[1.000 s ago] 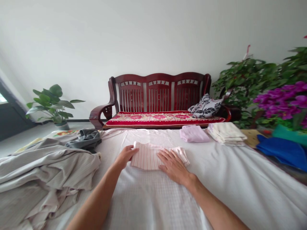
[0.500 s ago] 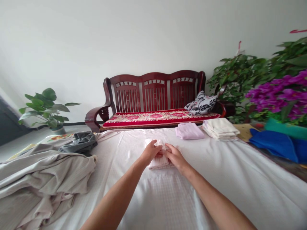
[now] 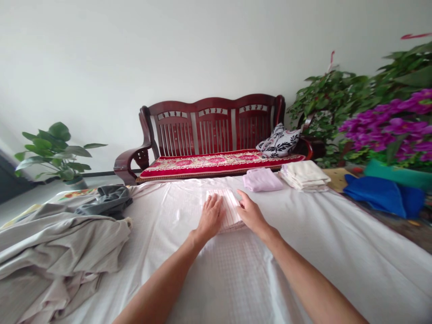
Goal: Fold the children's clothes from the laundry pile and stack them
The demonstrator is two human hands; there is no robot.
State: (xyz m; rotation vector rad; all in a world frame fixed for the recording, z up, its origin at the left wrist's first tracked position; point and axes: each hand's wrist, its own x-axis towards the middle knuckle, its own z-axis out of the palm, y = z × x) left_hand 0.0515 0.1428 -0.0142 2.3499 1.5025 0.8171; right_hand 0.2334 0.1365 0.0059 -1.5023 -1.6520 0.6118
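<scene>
A small folded pink-striped cloth lies on the white sheet in the middle of the surface. My left hand rests flat on the cloth's left half, fingers stretched out. My right hand lies flat against the cloth's right edge, fingers spread. Both hands press on the folded cloth and grip nothing.
A folded lilac cloth and a stack of cream cloths lie at the far right. Blue fabric and flowering plants fill the right side. Crumpled grey-beige garments heap at the left. A red wooden bench stands behind.
The striped cloth has been folded from a wide strip into a compact rectangle. My hands came together at its middle and now lie flat on it. The view has shifted slightly.
</scene>
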